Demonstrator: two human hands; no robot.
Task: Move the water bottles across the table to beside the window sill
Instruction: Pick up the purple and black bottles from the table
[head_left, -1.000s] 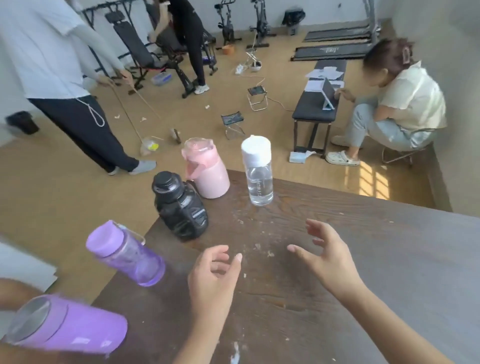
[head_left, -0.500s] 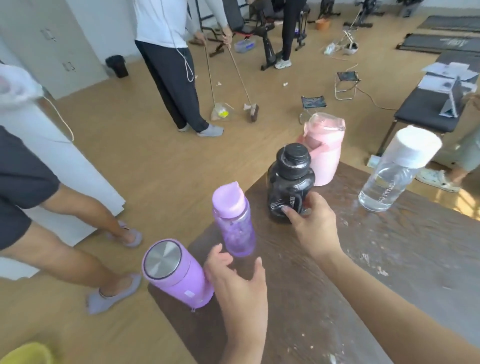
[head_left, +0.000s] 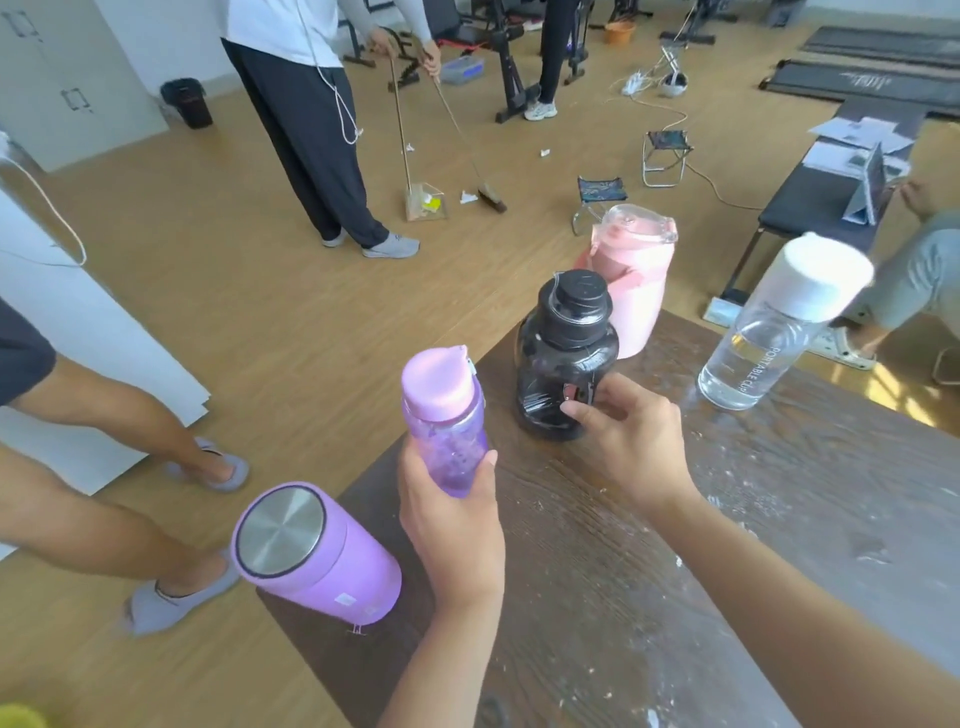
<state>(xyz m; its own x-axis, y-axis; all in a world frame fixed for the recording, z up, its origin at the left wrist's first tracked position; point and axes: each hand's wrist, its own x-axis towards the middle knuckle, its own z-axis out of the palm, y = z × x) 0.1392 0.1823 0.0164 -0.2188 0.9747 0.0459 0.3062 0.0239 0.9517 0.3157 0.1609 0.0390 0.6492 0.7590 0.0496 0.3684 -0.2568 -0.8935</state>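
While the see-through purple bottle (head_left: 445, 421) stands near the table's (head_left: 779, 519) left edge, the left hand (head_left: 451, 512) is wrapped around its bottom part. Just beside it, the right hand (head_left: 631, 434) grips the black bottle (head_left: 563, 358). A pink bottle (head_left: 635, 280) and a clear bottle (head_left: 774, 332) stand farther back. A purple cup (head_left: 311, 556) stands by the corner.

The left hand (head_left: 451, 525) hides the purple bottle's (head_left: 447, 421) base; the clear bottle's (head_left: 769, 332) white cap is blurred; the bench (head_left: 675, 597) runs off-frame.
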